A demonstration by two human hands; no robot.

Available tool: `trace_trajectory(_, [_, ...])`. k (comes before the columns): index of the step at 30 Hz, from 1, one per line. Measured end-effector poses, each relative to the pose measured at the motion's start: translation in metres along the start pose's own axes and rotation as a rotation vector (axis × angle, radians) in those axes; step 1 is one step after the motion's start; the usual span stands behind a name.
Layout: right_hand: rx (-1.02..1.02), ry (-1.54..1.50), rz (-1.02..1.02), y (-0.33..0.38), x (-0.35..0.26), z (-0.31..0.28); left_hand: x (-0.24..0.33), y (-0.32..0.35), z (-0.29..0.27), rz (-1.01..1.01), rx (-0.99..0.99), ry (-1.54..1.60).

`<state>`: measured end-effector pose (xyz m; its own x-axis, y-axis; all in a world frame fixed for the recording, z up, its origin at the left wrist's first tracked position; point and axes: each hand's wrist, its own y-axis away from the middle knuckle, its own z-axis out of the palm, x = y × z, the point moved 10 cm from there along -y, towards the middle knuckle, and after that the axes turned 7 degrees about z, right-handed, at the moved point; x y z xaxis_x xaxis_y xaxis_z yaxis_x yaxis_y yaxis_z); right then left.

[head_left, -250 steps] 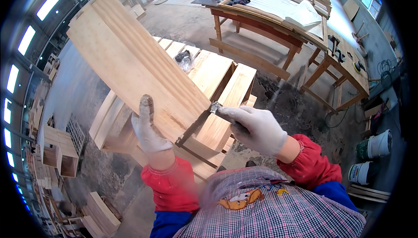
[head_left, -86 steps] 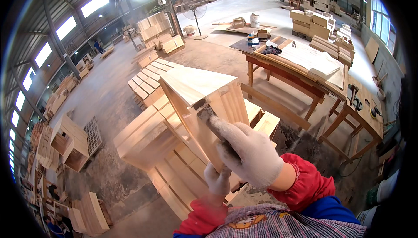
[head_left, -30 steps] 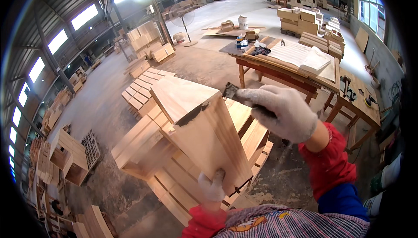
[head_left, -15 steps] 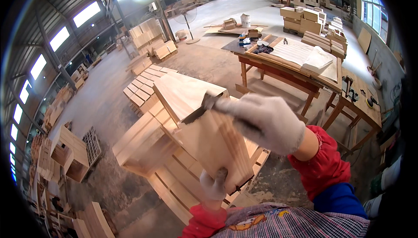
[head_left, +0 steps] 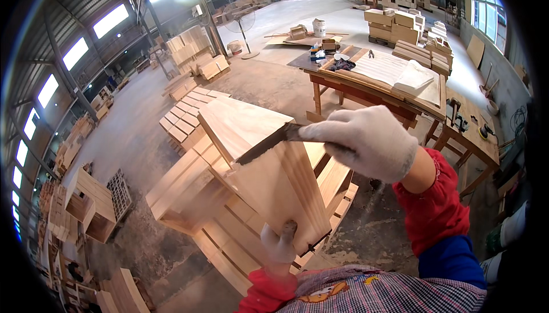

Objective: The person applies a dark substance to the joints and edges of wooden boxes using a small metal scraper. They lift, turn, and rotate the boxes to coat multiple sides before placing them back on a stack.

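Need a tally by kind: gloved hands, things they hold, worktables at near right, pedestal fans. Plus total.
Gloved hands: 2 (left hand, right hand)
Putty knife: 1
Wooden workpiece: 1
Worktables: 2 (larger table, smaller table)
Pedestal fan: 1
Total: 7

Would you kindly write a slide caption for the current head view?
Gloved right hand holds a flat tool at a dark strip on a wooden piece; gloved left hand grips its lower part.

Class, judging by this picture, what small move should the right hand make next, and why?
Probably lift the scraper away: the right hand holds it at the right end of the dark strip, which runs along most of the upper edge of the wooden piece.
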<state>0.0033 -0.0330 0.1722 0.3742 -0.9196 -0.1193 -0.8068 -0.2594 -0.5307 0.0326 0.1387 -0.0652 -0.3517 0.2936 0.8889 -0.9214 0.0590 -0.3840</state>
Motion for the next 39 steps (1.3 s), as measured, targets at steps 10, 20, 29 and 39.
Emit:
trace_trajectory(10, [0.172, -0.331, 0.144, 0.023, 0.016, 0.008, -0.003, 0.003, -0.001, 0.010, -0.036, -0.005])
trace_trajectory(20, [0.228, -0.336, 0.100, 0.015, 0.004, 0.009, 0.001, 0.002, -0.005, 0.043, -0.035, -0.052])
trace_trajectory(29, [0.076, 0.002, -0.074, 0.007, -0.034, 0.009, -0.003, 0.005, -0.004, -0.008, -0.098, -0.068])
trace_trajectory(39, [0.114, -0.166, 0.124, 0.027, 0.022, 0.003, -0.010, 0.008, -0.006, -0.018, -0.059, 0.056])
